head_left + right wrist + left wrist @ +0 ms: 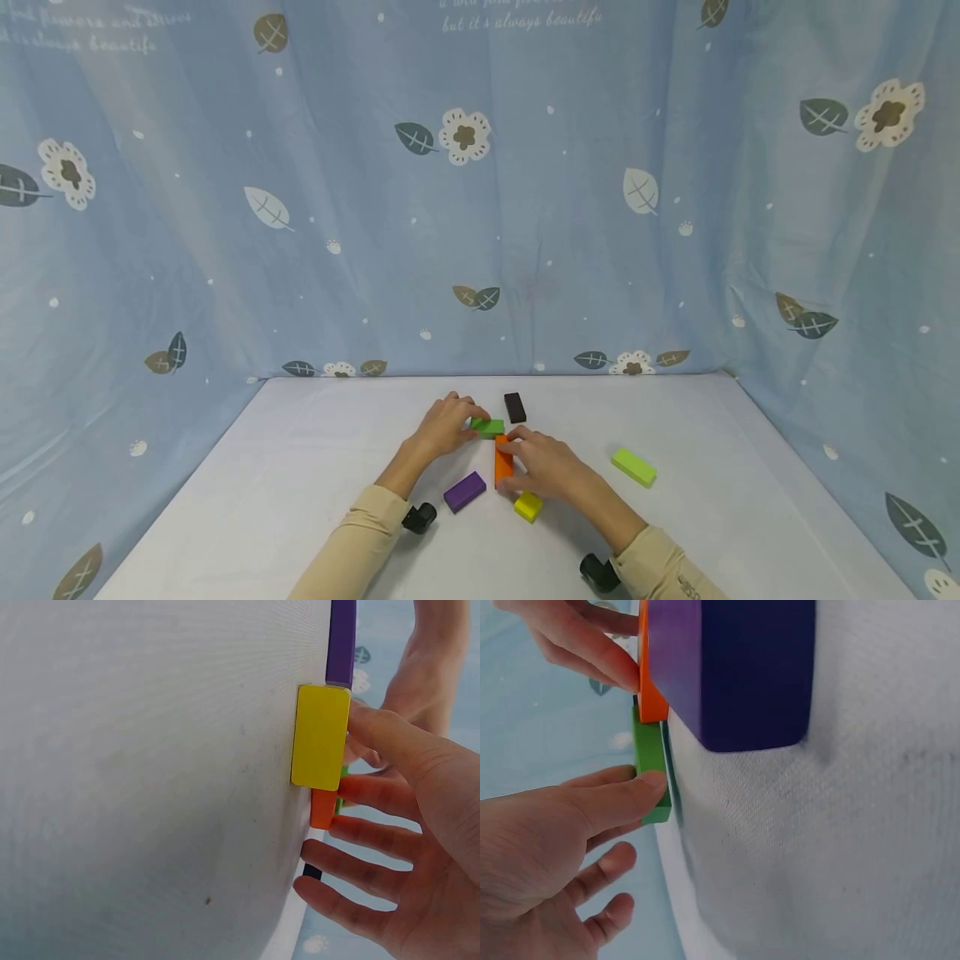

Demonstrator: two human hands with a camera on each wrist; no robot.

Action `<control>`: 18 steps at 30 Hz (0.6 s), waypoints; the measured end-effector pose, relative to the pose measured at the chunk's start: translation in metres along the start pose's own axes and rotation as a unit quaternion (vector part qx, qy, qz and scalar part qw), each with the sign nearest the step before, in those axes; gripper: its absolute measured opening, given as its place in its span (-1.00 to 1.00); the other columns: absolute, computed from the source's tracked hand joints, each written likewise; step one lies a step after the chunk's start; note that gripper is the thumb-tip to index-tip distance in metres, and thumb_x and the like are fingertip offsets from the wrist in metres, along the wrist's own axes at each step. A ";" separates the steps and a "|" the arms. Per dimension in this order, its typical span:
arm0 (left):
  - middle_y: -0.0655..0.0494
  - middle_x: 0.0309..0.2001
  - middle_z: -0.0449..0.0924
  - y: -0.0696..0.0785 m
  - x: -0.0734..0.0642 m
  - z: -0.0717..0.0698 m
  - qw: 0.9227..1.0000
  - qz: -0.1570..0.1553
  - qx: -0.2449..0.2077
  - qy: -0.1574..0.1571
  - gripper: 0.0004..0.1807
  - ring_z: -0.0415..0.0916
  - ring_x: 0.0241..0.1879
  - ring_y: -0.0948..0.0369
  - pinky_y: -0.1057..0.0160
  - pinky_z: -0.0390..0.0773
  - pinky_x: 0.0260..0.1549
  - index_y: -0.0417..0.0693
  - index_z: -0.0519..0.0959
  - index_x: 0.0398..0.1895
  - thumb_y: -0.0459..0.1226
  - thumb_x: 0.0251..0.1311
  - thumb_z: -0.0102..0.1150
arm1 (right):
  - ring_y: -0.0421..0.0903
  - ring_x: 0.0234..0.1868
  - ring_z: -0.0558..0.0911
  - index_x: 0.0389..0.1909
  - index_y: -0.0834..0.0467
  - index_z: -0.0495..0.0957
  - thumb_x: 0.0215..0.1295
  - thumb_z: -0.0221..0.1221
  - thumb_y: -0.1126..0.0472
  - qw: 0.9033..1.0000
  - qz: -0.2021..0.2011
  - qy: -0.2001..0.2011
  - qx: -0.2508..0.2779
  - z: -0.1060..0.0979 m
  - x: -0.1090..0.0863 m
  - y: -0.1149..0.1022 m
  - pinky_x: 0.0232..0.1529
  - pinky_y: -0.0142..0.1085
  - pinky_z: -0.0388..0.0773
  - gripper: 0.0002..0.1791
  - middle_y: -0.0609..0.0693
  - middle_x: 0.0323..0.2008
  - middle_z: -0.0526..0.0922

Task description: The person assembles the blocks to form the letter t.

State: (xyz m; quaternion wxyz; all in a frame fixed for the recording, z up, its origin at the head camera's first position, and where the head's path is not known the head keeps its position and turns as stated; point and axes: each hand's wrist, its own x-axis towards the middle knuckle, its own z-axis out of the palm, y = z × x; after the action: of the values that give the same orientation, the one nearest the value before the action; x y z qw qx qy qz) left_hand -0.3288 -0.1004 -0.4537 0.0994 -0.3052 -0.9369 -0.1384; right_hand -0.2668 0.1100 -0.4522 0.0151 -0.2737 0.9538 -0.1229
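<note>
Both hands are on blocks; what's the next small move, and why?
Perhaps hold the green block steady with the left hand while the right hand gently squares the orange block against it: each hand holds one, and their ends lie close together.

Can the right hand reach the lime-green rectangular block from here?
Probably yes: the lime-green rectangular block lies apart to the right, nothing covering it, but the right hand must first leave the orange rectangular block.

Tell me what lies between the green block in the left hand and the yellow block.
The orange block, held by the right hand, lies between them; the head view shows it.
</note>
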 end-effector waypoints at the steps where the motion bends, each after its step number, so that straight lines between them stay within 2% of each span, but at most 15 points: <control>1: 0.14 -0.15 0.72 0.000 0.000 0.000 1.000 -0.001 -0.001 -0.001 -0.70 0.37 -0.30 0.20 0.28 0.35 -0.33 0.07 0.74 -0.08 -0.30 0.06 0.43 | -0.02 0.06 0.60 0.20 0.01 0.58 0.11 0.33 -0.26 1.000 0.001 -0.001 0.000 0.000 0.000 0.000 0.03 -0.08 0.63 -0.32 0.02 0.19 0.53; 18: 0.14 -0.16 0.72 -0.001 -0.001 0.003 1.000 -0.007 0.000 -0.010 -0.71 0.35 -0.31 0.22 0.34 0.34 -0.35 0.07 0.74 -0.08 -0.30 0.07 0.42 | -0.01 0.06 0.60 0.20 0.00 0.58 0.11 0.33 -0.26 1.000 0.002 -0.001 -0.004 0.000 0.000 -0.001 0.04 -0.05 0.63 -0.32 0.03 0.19 0.53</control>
State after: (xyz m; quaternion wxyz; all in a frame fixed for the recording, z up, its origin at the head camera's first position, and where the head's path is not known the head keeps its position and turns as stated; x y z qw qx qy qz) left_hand -0.3290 -0.1009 -0.4566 0.0894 -0.2995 -0.9402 -0.1357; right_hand -0.2665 0.1097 -0.4516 0.0156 -0.2718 0.9549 -0.1184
